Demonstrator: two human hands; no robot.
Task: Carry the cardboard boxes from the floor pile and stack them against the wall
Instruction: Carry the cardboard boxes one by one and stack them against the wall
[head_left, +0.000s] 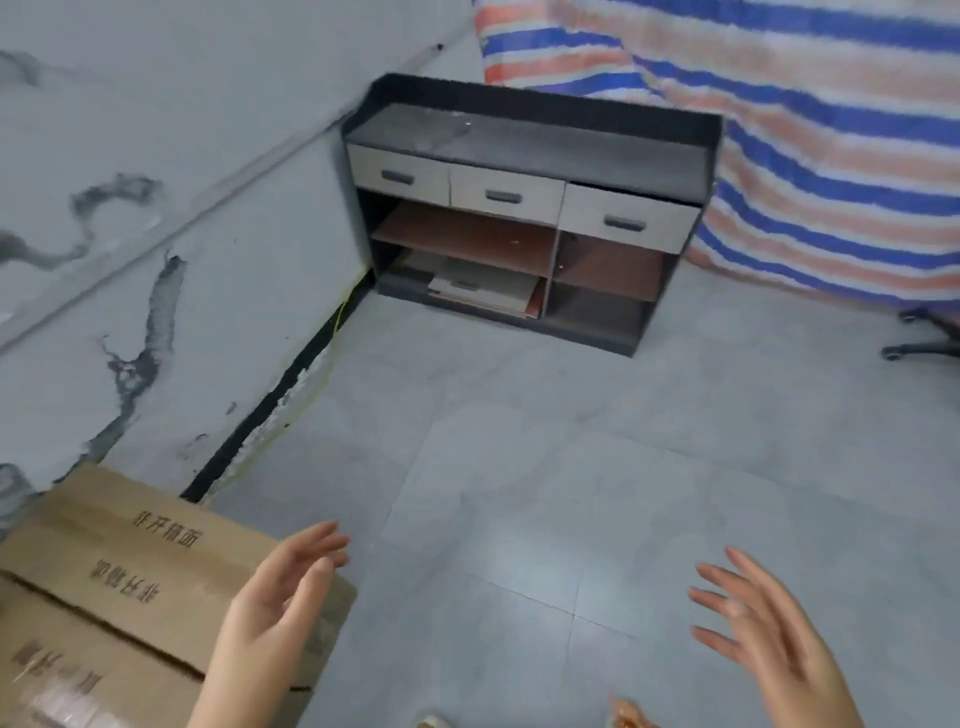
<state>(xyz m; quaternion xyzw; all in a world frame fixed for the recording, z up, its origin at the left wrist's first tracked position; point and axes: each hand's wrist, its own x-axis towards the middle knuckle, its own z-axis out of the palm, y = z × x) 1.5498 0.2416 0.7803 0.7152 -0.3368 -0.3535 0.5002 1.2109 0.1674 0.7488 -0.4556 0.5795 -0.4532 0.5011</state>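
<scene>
Several cardboard boxes (130, 582) already sit stacked against the marbled wall (156, 234); left hand (270, 613) and right hand (753, 623) hover spread and empty; no floor pile is in view

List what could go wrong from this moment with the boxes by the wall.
1. The cardboard boxes sit unevenly, with dark gaps between them, so adding more may make the stack lean or slide.
2. Both the left hand and right hand are empty and open, so nothing steadies the stack if it shifts.
3. The chair base juts onto the floor at the right, a possible trip point while carrying.
</scene>
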